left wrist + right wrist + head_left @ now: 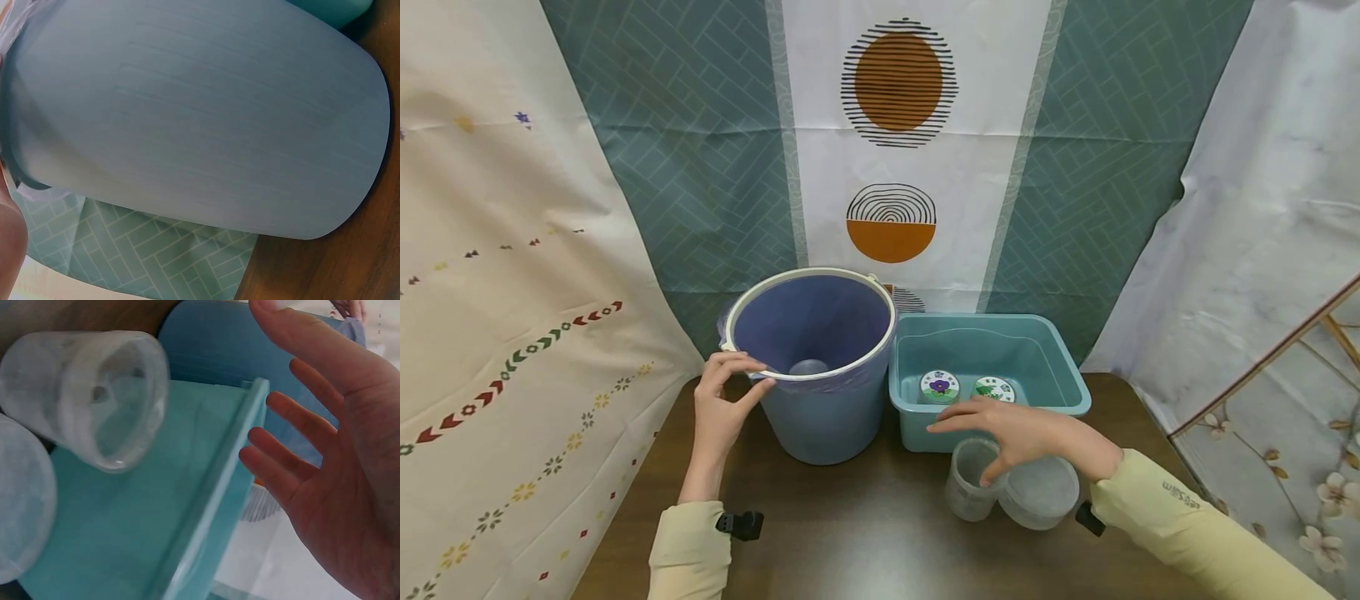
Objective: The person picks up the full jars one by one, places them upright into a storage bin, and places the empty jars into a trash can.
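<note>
Here at the left hand [720, 402], thumb and fingers pinch the near rim of a blue, round plastic bin [823, 431] with a white ring and a translucent liner [853, 381]; the bin stands upright at its two o'clock. Over to the right hand [1021, 431]: fingers spread, thumb well apart, nothing held! Just below it, at seven o'clock, sits a clear cylindrical plastic cup [967, 497], upright on the dark brown wooden counter [850, 542]; at five o'clock, a wider, translucent round container [1041, 493]. Twelve o'clock brings the teal rectangular plastic tub [919, 433], two round jars [939, 385] [994, 389] with white printed lids inside, at eight and six. A translucent round piece [808, 367] shows low in the bin. This looks like sorting, steadying the bin while the right hand is between grips; the next move probably calls for closing round the cup and lifting cleanly past its neighbour.
</note>
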Demonstrator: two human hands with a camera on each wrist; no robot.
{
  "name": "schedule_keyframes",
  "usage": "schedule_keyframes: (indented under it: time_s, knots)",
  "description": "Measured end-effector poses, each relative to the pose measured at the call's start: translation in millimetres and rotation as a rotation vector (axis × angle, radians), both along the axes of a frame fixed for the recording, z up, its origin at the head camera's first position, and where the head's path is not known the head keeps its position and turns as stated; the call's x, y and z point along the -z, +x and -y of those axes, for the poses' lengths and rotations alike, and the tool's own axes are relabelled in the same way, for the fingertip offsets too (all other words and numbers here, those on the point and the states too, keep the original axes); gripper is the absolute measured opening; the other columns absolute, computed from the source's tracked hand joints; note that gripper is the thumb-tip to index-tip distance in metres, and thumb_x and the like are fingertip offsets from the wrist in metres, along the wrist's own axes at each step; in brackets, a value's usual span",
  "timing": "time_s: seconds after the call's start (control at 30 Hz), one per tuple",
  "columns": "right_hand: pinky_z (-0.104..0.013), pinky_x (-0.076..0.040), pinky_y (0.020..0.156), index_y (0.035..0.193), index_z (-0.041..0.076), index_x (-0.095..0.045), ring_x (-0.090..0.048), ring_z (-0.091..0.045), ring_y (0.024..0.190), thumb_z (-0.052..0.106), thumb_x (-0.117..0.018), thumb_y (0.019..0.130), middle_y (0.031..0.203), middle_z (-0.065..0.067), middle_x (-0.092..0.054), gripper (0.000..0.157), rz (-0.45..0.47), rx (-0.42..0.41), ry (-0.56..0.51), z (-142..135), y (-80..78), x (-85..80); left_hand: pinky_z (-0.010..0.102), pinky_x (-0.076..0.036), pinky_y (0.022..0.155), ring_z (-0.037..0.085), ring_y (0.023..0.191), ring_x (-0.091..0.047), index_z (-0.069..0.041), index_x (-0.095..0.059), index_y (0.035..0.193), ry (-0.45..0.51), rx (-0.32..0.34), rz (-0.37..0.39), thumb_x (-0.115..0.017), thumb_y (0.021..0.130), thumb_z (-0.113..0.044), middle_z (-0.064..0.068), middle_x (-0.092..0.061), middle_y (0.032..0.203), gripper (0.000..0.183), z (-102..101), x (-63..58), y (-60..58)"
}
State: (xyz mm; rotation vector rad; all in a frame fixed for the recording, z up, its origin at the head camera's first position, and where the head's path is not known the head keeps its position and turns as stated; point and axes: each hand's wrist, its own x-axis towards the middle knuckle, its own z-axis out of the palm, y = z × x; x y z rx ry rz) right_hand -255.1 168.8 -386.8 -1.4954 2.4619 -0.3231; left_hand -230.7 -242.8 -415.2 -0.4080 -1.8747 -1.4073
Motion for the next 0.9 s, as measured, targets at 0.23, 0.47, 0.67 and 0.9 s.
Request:
schedule_keyframes:
  time_s: [0.23,0.47,0.67,0.9]
  knots:
    - [-0.047,-0.047,0.107,0.149,0.029,-0.043,-0.046,-0.026,0.139,0.027,-0.088,0.072,0.151,-0.004,-0.047,0.089,0.043,0.024,0.012,-7,3.0,17.4,0.020,-0.038,0.102,0.009,0.107,-0.053,0.010,-0.070,0.091,-0.004,-0.003,-0.014,-0.077,0.069,0.020,0.020,-0.058,0.099,0.025,-1,-0.7,-0.4]
    - [-0.046,-0.048,0.105,0.148,0.028,-0.044,-0.046,-0.027,0.136,0.029,-0.087,0.073,0.150,-0.006,-0.047,0.087,0.079,0.068,0.022,-15,3.3,31.6,0.019,-0.038,0.102,0.007,0.107,-0.053,0.011,-0.070,0.091,0.002,-0.003,-0.007,-0.076,0.069,0.020,0.014,-0.060,0.099,0.024,-2,-1.0,0.5]
    - [-0.048,-0.048,0.104,0.148,0.027,-0.045,-0.047,-0.029,0.135,0.027,-0.087,0.073,0.149,-0.006,-0.048,0.086,0.097,0.098,0.036,-20,2.0,40.8,0.019,-0.038,0.102,0.006,0.107,-0.053,0.011,-0.070,0.091,0.010,-0.001,-0.003,-0.076,0.069,0.020,0.012,-0.060,0.100,0.024,-2,-0.3,0.7]
    - [-0.047,-0.050,0.099,0.147,0.026,-0.047,-0.049,-0.030,0.132,0.026,-0.088,0.073,0.147,-0.006,-0.049,0.085,0.090,0.128,0.057,-24,1.1,48.5,0.019,-0.039,0.100,0.005,0.106,-0.053,0.011,-0.070,0.092,0.013,-0.001,0.010,-0.076,0.070,0.019,0.008,-0.060,0.101,0.024,-2,-0.3,1.2]
